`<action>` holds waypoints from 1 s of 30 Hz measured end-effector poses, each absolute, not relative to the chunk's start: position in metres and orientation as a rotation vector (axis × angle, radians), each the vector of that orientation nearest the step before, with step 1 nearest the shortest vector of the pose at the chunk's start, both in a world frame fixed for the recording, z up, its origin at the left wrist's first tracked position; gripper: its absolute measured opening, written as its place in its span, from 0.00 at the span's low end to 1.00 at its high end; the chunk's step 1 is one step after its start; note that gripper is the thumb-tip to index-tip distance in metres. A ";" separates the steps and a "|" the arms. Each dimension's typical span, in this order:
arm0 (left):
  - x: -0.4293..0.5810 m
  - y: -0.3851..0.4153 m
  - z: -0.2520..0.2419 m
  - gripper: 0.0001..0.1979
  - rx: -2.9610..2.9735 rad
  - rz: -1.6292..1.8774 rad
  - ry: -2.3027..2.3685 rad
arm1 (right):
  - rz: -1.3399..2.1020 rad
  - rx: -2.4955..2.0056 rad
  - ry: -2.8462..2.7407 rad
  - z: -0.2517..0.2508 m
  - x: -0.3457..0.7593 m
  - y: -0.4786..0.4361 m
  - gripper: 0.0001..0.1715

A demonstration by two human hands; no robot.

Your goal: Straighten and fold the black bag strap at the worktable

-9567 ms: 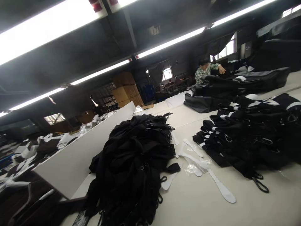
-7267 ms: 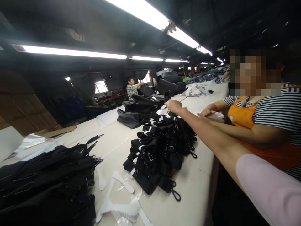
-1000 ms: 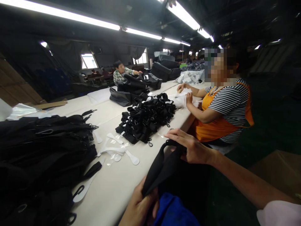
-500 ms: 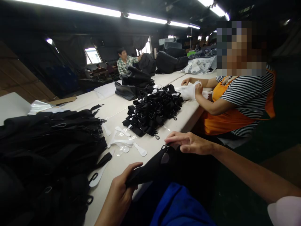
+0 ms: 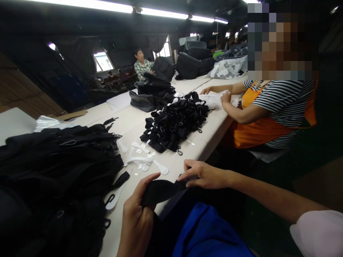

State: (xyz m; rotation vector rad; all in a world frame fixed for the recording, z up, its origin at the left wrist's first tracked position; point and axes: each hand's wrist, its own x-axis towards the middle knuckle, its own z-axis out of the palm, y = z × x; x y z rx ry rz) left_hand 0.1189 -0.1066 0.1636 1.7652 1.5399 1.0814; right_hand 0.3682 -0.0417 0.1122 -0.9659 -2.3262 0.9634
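Observation:
A wide black strap [image 5: 160, 191] stretches between my two hands at the near table edge. My left hand [image 5: 139, 210] is wrapped round its left part, thumb on top. At the other end, my right hand [image 5: 202, 174] pinches the strap with its fingertips; what exactly lies under the fingers is hidden. Just beyond are loose white scalloped strips [image 5: 140, 159] on the table. Left of my left hand lies a large heap of black straps [image 5: 59, 160] with metal hooks. A second pile of folded black straps with clips [image 5: 175, 123] is further off.
To the right sits a co-worker in an orange apron [image 5: 249, 137], hands on a white plastic bag [image 5: 214, 99]. Black bags [image 5: 146, 101] stand farther along the white table [image 5: 120, 109], with another person behind them.
My right hand has moved slightly down and left, its fingers now curled onto the strap. The metal hook seen beside it before is out of sight. The strap's left part has twisted into a curve.

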 end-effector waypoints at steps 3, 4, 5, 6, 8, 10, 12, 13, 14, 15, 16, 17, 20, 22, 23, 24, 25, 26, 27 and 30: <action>0.127 -0.113 0.175 0.18 1.626 1.145 1.598 | 0.856 -1.005 -2.344 0.102 0.362 -0.046 0.25; 0.129 -0.115 0.179 0.18 1.580 1.171 1.620 | 0.819 -1.022 -2.320 0.098 0.361 -0.047 0.27; 0.132 -0.117 0.182 0.18 1.541 1.199 1.643 | 0.789 -1.050 -2.275 0.096 0.359 -0.048 0.28; 0.134 -0.118 0.186 0.17 1.501 1.232 1.670 | 0.776 -1.086 -2.210 0.093 0.358 -0.049 0.30; 0.136 -0.120 0.190 0.16 1.397 1.311 1.714 | 0.843 -1.137 -2.053 0.090 0.356 -0.051 0.31; 0.138 -0.120 0.191 0.16 1.249 1.381 1.699 | 1.025 -1.156 -1.897 0.089 0.353 -0.053 0.30; 0.138 -0.120 0.189 0.18 1.106 1.419 1.626 | 1.222 -1.156 -1.758 0.089 0.350 -0.056 0.29; 0.139 -0.120 0.188 0.20 1.058 1.428 1.583 | 1.320 -1.147 -1.698 0.088 0.349 -0.057 0.29; 0.139 -0.120 0.186 0.22 1.032 1.437 1.545 | 1.430 -1.130 -1.647 0.088 0.347 -0.057 0.30; 0.138 -0.120 0.185 0.23 1.022 1.443 1.514 | 1.555 -1.102 -1.601 0.087 0.346 -0.058 0.32; 0.138 -0.119 0.183 0.23 1.020 1.452 1.491 | 1.695 -1.059 -1.551 0.087 0.345 -0.058 0.34; 0.137 -0.119 0.182 0.23 1.022 1.462 1.471 | 1.854 -1.005 -1.499 0.087 0.345 -0.058 0.37; 0.132 -0.113 0.180 0.20 1.029 1.495 1.430 | 2.306 -0.789 -1.335 0.087 0.346 -0.058 0.50; 0.125 -0.106 0.178 0.17 1.048 1.552 1.446 | 2.483 -0.628 -1.230 0.088 0.347 -0.059 0.48; 0.120 -0.102 0.177 0.16 1.065 1.583 1.468 | 2.514 -0.560 -1.182 0.088 0.349 -0.059 0.43; 0.115 -0.099 0.175 0.15 1.087 1.610 1.498 | 2.511 -0.495 -1.136 0.088 0.350 -0.059 0.38; 0.109 -0.095 0.173 0.14 1.118 1.610 1.528 | 2.483 -0.442 -1.093 0.088 0.353 -0.059 0.34; 0.102 -0.092 0.170 0.14 1.157 1.583 1.552 | 2.439 -0.402 -1.056 0.089 0.356 -0.058 0.32; 0.096 -0.090 0.166 0.13 1.197 1.530 1.569 | 2.389 -0.378 -1.028 0.092 0.361 -0.057 0.30; 0.080 -0.085 0.154 0.15 1.396 1.270 1.581 | 2.222 -0.376 -1.015 0.108 0.378 -0.050 0.20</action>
